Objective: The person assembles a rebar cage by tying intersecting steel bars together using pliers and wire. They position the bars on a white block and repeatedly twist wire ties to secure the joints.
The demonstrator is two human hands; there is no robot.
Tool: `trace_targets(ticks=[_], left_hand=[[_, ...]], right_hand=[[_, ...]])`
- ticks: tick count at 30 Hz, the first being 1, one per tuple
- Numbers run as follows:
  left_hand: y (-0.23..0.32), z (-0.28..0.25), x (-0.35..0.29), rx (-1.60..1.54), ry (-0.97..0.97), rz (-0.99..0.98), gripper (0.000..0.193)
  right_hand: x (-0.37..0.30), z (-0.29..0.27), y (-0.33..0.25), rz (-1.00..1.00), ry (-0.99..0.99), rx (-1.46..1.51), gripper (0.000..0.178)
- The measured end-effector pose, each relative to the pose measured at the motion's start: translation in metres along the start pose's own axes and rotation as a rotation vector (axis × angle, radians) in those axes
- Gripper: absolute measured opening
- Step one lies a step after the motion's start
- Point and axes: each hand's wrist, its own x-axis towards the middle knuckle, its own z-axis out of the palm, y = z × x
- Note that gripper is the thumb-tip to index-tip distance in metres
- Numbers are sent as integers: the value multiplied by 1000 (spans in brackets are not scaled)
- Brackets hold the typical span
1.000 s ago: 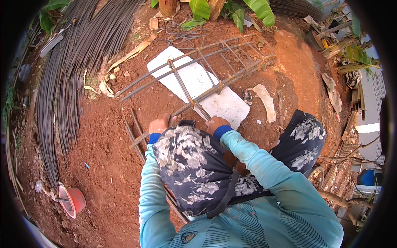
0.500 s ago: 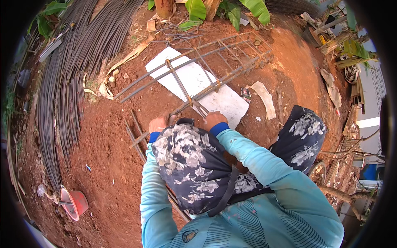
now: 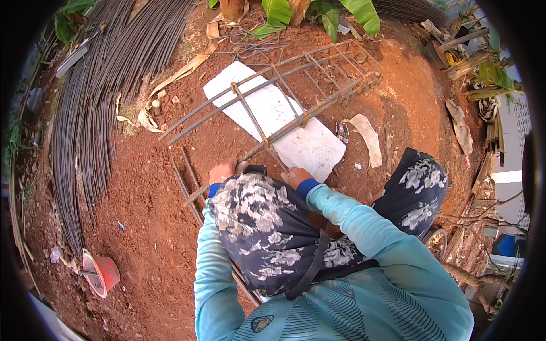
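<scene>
A rusty rebar cage (image 3: 296, 96) lies tilted on the red soil, over a white board (image 3: 310, 145). My left hand (image 3: 223, 171) is closed around the near end of one long bar of the cage. My right hand (image 3: 296, 177) is curled at the lower end of a cross bar (image 3: 250, 113) that runs across the cage. A dark flower-patterned head cloth (image 3: 261, 227) hides the fingers and palms of both hands. My sleeves are light blue.
A big bundle of long steel rods (image 3: 91, 113) lies on the left. Loose short bars (image 3: 190, 182) rest beside my left hand. An orange bucket (image 3: 99, 274) sits at the lower left. Banana leaves (image 3: 318, 11) and scrap wood (image 3: 478, 68) line the far and right sides.
Both hands stay at the near end of the cage. The view has shifted only slightly.
</scene>
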Motion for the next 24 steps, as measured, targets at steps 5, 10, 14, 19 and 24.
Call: trace_targets(ticks=[5,10,14,19,24], left_hand=[[5,-5,-1,-3,-29,-23,35],[4,-4,0,-24,-64,-43,34],[6,-3,-2,-45,-120,-72,34],[11,0,-2,-33,-79,-42,34],[5,2,-3,-41,-34,-36,33]], right_hand=[[2,-2,0,3,-82,-58,37],[-36,-24,-11,-239,14,-20,31],[-96,-70,16,-24,-66,-126,29],[-107,-138,22,-122,85,-186,27],[-130,-246,36,-285,272,-512,30]])
